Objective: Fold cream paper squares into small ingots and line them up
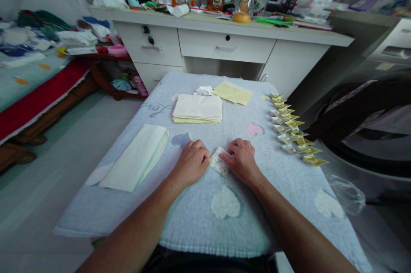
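A small folded piece of patterned paper (220,164) lies on the cloth-covered table between my hands. My left hand (193,158) is closed, its fingertips pinching the paper's left corner. From the other side my right hand (243,158) grips the paper's right edge, thumb on top and fingers curled. Beyond them sits a stack of white and yellow paper sheets (198,108). A long folded pale sheet (138,157) rests at the left. Along the right edge stand two rows of small folded paper boats (287,124), yellow and whitish.
A loose yellow sheet (233,92) and a crumpled white paper (203,91) lie at the table's far side. Behind stands a white desk (224,46) crowded with jars and clutter. A washing machine (388,63) is at the right, a bed (35,76) at the left.
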{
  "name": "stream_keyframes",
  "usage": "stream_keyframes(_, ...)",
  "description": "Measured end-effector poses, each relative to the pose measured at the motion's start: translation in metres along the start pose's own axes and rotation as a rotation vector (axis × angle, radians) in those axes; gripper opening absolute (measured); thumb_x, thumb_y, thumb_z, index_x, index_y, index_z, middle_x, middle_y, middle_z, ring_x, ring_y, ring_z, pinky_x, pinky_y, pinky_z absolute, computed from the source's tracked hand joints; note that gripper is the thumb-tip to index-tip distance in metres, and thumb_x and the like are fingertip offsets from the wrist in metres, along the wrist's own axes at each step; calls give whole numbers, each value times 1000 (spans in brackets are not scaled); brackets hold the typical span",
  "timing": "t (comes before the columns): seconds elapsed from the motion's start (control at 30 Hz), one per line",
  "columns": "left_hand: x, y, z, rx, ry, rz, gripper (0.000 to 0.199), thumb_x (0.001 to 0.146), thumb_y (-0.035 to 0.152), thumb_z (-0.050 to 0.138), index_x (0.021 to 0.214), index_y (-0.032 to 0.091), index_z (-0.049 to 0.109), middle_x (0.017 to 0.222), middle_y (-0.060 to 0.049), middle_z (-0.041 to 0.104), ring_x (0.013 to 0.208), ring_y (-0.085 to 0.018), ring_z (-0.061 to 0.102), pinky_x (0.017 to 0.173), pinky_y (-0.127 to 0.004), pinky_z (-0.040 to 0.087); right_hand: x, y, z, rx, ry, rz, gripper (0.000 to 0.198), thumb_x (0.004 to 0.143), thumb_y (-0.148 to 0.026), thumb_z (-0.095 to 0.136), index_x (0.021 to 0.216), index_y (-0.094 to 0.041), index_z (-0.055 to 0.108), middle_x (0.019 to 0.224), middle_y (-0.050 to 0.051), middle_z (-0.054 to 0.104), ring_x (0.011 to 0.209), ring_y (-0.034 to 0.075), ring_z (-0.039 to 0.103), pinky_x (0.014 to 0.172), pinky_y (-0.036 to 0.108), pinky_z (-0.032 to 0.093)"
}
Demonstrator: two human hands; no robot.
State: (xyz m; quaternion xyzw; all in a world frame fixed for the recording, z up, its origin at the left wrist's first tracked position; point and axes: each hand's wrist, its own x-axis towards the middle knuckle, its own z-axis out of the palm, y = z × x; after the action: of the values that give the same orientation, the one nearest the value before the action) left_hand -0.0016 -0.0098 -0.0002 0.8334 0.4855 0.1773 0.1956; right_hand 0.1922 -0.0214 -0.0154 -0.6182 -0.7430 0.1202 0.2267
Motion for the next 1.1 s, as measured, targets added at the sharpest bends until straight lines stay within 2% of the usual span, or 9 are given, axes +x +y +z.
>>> stream_keyframes(0.17,0,-1,1,8,0,-12,18,84,18,54,68,19,63,82,-4,57,86,-19,54,85,-36,40,1,4,-6,32,-48,7,13,86,-25,61,75,-21,66,93,6,58,92,23,47,80,38,33)
stream_keyframes(0.4,0,0,2,34,2,-25,18,84,16,52,70,18,63,83,-4,56,87,-19,53,83,-35,40,2,0,-6,-14,-35,57,20,86,-30,62,69,-20,63,92,7,58,92,25,46,79,39,34)
stream_keyframes(0.67,-2,4,4,103,-12,-36,19,86,18,49,71,19,60,85,-6,55,88,-21,50,81,-35,40,-1,-5,-5,-101,-22,88,19,85,-33,64,71,-19,62,94,7,58,94,25,46,81,39,34)
stream_keyframes(0.77,-3,5,5,111,11,-54,14,84,18,50,89,19,63,92,-6,56,93,-22,49,85,-36,40,-1,-6,-5,-105,-7,97,18,84,-32,64,72,-19,62,93,6,58,93,24,46,81,37,33)
stream_keyframes(0.83,-4,4,7,88,32,-39,34,81,14,51,112,23,61,103,-6,56,100,-23,47,89,-38,38,-1,-6,-5,-98,-5,98,18,84,-32,65,71,-19,62,92,6,58,93,24,46,81,37,33)
stream_keyframes(0.9,-4,2,9,57,27,16,52,79,8,49,125,31,57,115,-4,54,106,-23,45,93,-39,36,-1,-6,-4,-94,-3,99,18,83,-32,65,71,-19,62,92,6,58,93,24,46,81,37,33)
stream_keyframes(1.0,-3,-1,12,11,-3,86,55,79,3,46,121,35,62,121,-2,53,110,-22,44,97,-40,35,-1,-4,-2,-91,7,98,18,82,-32,65,71,-19,63,92,6,58,93,24,45,81,37,33)
stream_keyframes(1.1,0,-3,14,-32,10,77,45,86,9,47,116,35,66,118,-2,56,108,-22,46,97,-40,35,-1,-2,-3,-69,-3,93,16,83,-31,64,72,-19,63,93,6,58,94,24,46,81,37,33)
